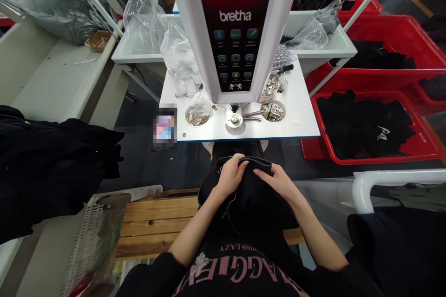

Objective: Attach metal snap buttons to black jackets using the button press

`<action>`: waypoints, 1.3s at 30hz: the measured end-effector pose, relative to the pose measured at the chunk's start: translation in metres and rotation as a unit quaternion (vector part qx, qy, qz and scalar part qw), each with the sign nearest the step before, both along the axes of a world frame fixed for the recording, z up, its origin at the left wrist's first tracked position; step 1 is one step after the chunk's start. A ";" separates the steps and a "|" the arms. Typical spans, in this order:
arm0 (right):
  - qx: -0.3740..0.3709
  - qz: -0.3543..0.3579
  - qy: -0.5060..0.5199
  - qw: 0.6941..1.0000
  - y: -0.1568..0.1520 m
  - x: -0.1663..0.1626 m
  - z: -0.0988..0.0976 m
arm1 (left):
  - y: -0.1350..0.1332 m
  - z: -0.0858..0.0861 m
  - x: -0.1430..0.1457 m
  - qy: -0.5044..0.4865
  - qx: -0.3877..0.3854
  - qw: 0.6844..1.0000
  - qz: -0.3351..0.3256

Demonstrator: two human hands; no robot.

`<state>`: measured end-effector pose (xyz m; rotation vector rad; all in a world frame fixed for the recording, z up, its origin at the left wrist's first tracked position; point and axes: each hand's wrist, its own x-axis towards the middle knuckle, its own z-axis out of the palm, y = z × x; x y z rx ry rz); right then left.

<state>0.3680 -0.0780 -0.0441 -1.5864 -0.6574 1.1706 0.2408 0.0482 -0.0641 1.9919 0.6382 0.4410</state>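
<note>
A black garment (251, 199) lies bunched in my lap. My left hand (232, 174) is closed on its folded top edge, fingers curled over the hem. My right hand (275, 178) pinches the same edge a little to the right, thumb on top. Just beyond the hands stands a white press machine (237, 23) with a red counter reading 061935. Its die (235, 119) sits on a white table (303, 116), between two round cups of metal snaps (197, 116) (273, 111).
Red crates (365, 130) with black garments stand at the right. A pile of black cloth (52, 167) lies on the left. A wooden bench (156, 222) is under me. Plastic bags (181, 60) fill a white tray behind the machine. A phone (164, 127) leans at the table's left edge.
</note>
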 end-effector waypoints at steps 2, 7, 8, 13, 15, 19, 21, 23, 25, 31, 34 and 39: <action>0.005 0.019 -0.037 0.999 0.000 0.000 0.006 | 0.001 0.000 0.000 0.008 0.024 1.000 -0.012; -0.033 0.011 -0.181 0.983 0.000 -0.001 0.019 | 0.002 0.005 0.002 0.008 0.034 0.999 -0.013; -0.046 0.002 -0.184 0.982 0.000 -0.002 0.020 | 0.003 0.006 0.003 0.011 0.024 1.000 -0.009; -0.027 -0.024 -0.179 0.983 0.000 -0.005 0.017 | 0.003 0.012 0.003 0.051 -0.008 0.998 -0.025; -0.024 -0.035 -0.182 0.982 0.001 -0.005 0.017 | 0.003 0.012 0.002 0.056 -0.022 0.998 -0.032; -0.031 -0.056 -0.176 0.982 0.005 -0.006 0.015 | 0.002 0.011 0.000 0.053 -0.055 0.997 -0.015; -0.018 -0.056 -0.158 0.986 0.006 -0.006 0.012 | 0.002 0.010 -0.001 0.055 -0.055 0.997 -0.007; -0.002 -0.048 -0.140 0.989 0.005 -0.007 0.008 | 0.002 0.008 -0.001 0.058 -0.046 0.997 0.001; -0.004 -0.036 -0.124 0.992 0.002 -0.010 0.004 | 0.001 0.005 -0.001 0.062 -0.036 0.997 0.013; -0.050 -0.048 -0.107 0.992 -0.003 -0.019 0.000 | -0.001 -0.001 -0.001 0.065 -0.014 0.997 0.025; -0.017 -0.069 -0.097 0.993 -0.002 -0.017 0.004 | 0.000 0.000 -0.002 0.059 -0.017 0.998 0.012; -0.014 -0.085 -0.138 0.987 0.001 -0.016 0.008 | 0.002 -0.002 -0.004 0.053 -0.043 0.998 0.003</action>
